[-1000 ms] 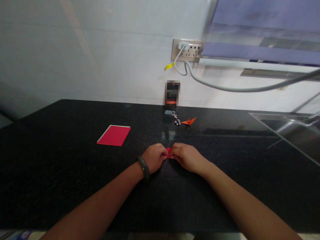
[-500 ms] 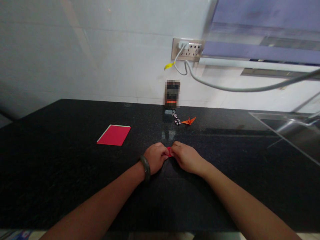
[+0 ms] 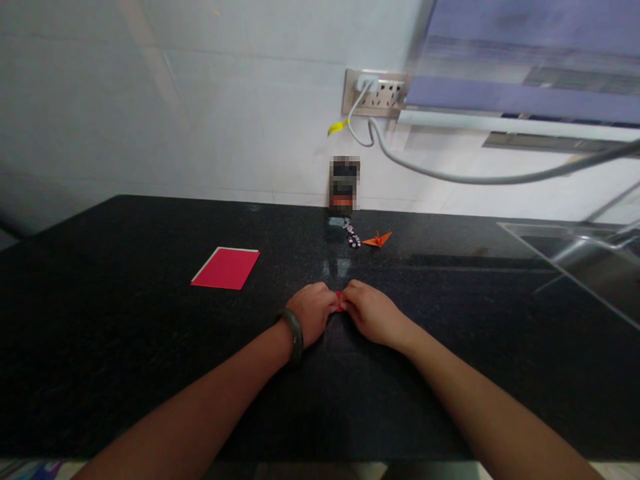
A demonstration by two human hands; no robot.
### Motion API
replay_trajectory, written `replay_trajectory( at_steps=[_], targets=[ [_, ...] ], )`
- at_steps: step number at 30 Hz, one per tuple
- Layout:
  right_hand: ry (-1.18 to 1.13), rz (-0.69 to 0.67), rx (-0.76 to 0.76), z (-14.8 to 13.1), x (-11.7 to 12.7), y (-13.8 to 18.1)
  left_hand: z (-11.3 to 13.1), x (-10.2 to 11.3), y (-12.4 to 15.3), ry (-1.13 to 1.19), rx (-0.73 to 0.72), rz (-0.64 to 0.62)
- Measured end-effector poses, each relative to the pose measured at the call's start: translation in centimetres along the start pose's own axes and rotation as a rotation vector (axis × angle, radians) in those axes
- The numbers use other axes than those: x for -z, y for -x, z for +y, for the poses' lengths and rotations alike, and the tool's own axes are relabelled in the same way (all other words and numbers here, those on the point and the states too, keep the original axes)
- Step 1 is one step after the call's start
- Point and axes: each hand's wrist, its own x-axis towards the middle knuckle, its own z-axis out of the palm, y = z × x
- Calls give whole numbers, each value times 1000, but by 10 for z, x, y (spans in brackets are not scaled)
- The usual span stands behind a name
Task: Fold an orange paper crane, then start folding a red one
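Note:
Between my fingertips, close to the black countertop, is a small piece of red folded paper (image 3: 339, 301), mostly hidden by both hands. My left hand (image 3: 313, 309), with a dark bangle at the wrist, pinches its left side. My right hand (image 3: 373, 313) pinches the right side, fingers curled close to the left ones. Farther back, a little to the right, sits an orange paper crane (image 3: 379, 239). Off to the left lies a flat stack of red square paper (image 3: 226, 269) with a white edge showing.
The black countertop (image 3: 150, 360) runs back to a pale wall. A phone-like blurred device (image 3: 344, 185) leans there with a beaded strap (image 3: 352, 233). Above are a socket panel (image 3: 383, 95) and grey cable (image 3: 465, 178). A metal sink (image 3: 595, 267) lies at right.
My left fingers have shifted slightly and cover the red paper a little differently. Both hands keep their pinch; the whole view has moved very slightly.

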Motion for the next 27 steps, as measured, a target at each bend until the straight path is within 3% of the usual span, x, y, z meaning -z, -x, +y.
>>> replay_trajectory(
  at_steps=[10,20,27],
  targets=[
    [-82,-7,-25,-3,8,1,2,-2,-1,-92,-25,-19],
    [40,-23,-90,-9,6,0,2,3,-1,46,16,14],
    [-10,9,-138,-12,5,-1,4,2,-2,23,54,17]
  ],
)
